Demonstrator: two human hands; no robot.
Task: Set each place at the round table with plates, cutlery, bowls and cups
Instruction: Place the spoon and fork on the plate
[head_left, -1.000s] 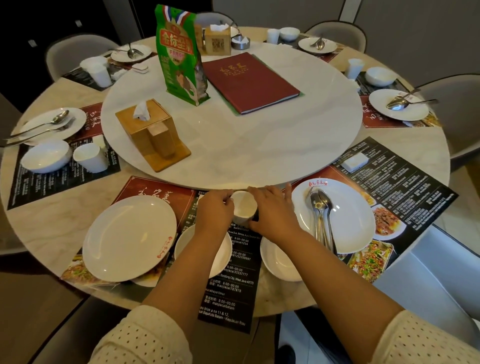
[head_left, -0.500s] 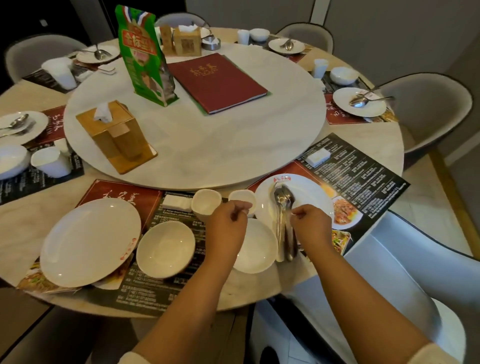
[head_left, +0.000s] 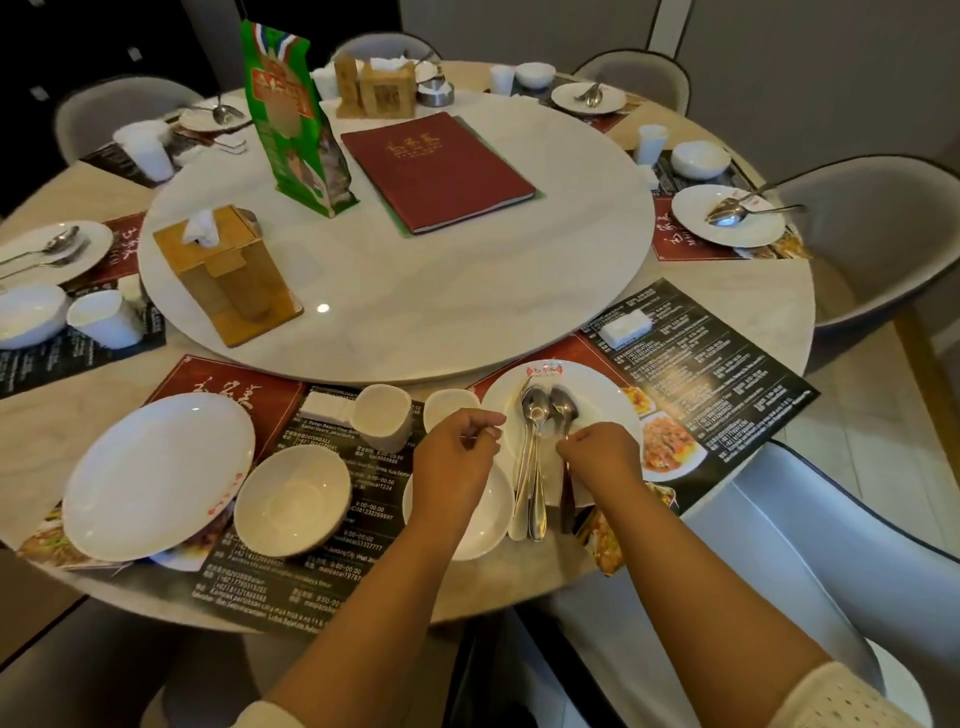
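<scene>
Cutlery (head_left: 535, 457) on near-edge plate (head_left: 608, 395) is pinched by right hand (head_left: 602, 452), left hand (head_left: 457, 457) curled empty; sorting between places likely needed next.

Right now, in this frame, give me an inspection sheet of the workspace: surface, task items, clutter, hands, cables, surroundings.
Surface: round table with a white turntable in the middle and printed placemats at each seat.
Job's things: near plate carrying spoons; empty plate; empty bowl; second bowl partly under the left hand; two cups. Farther places look already set.
Clutter: red menu, green packet, wooden tissue box on the turntable.
Hands: left hand closed, grip contents unclear; right hand pinching cutlery on the near plate.
Cables: nothing seen.
Surroundings: grey chairs around the table.
</scene>
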